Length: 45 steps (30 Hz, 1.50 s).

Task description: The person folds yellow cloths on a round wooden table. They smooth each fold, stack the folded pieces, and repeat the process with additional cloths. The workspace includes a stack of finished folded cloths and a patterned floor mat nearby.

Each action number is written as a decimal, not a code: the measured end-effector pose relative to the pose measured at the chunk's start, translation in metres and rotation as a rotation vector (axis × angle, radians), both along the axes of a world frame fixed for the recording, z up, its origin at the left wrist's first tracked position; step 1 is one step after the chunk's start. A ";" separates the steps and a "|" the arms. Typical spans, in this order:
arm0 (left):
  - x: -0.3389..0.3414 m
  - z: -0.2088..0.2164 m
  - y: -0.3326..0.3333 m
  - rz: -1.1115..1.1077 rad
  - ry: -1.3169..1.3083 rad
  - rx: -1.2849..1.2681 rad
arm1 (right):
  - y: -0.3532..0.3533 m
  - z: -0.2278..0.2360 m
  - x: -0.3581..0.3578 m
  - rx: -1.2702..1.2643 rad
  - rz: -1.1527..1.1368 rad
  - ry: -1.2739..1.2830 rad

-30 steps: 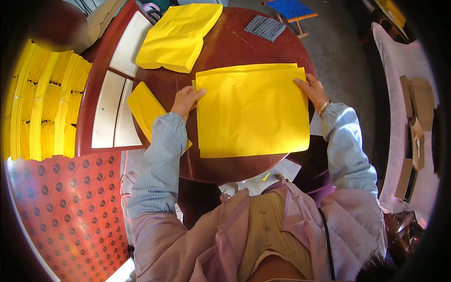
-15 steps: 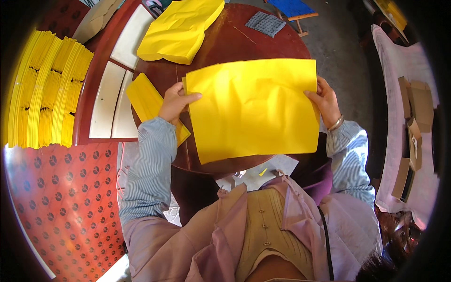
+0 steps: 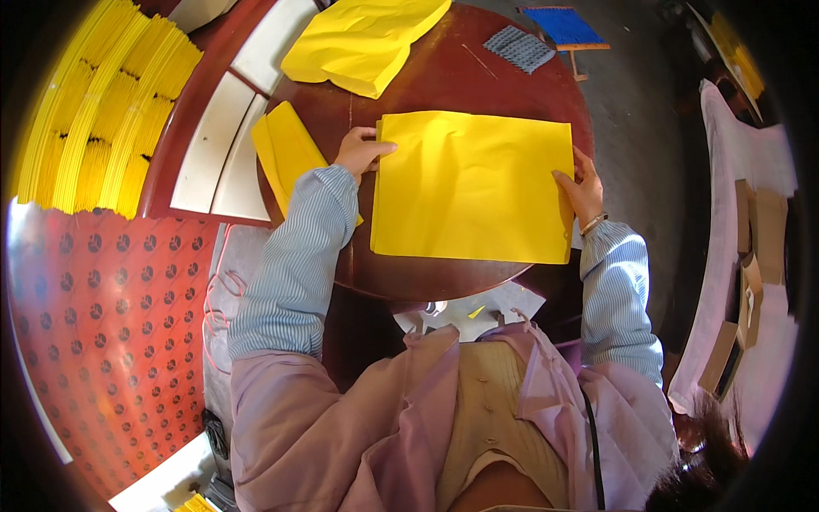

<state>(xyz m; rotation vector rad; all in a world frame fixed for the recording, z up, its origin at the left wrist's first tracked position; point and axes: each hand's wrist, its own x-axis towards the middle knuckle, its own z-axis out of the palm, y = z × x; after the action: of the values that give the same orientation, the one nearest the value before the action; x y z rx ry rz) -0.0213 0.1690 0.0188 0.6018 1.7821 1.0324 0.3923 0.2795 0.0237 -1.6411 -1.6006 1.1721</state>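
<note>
My left hand is closed on the left edge of a yellow sheet, the thumb lying on top. At the opposite edge my right hand pinches the sheet in the same way. It is a wide rectangle with soft creases, and thin offset edges hint at more than one layer. The sheet is stretched nearly flat over the near part of a round dark red table. Beside my left forearm lies a narrow folded yellow piece. A thicker stack of yellow sheets rests at the table's far left.
A grey textured pad lies near the table's far right edge, with a blue-topped stool beyond. Tall yellow piles stand at left beside white panels. Cardboard boxes sit on pink cloth at right.
Both hands keep hold of the sheet, which has become straighter and more level, its left edges lining up more closely. The view has shifted, so the surroundings appear displaced.
</note>
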 end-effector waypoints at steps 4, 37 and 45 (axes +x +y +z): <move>-0.002 -0.005 -0.001 0.031 -0.123 0.068 | 0.003 -0.007 0.002 0.136 0.079 -0.050; 0.159 -0.040 0.004 -0.448 1.317 0.295 | -0.053 -0.024 -0.101 0.765 0.614 -0.681; 0.149 -0.040 -0.004 -0.407 1.310 0.113 | -0.024 -0.029 -0.038 0.568 0.500 -0.931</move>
<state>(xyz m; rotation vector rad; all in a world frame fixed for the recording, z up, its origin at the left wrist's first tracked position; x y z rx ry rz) 0.1272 0.1655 -0.0215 1.9163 2.4722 0.3972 0.3540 0.2552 -0.0051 -1.4839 -2.7007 -0.0036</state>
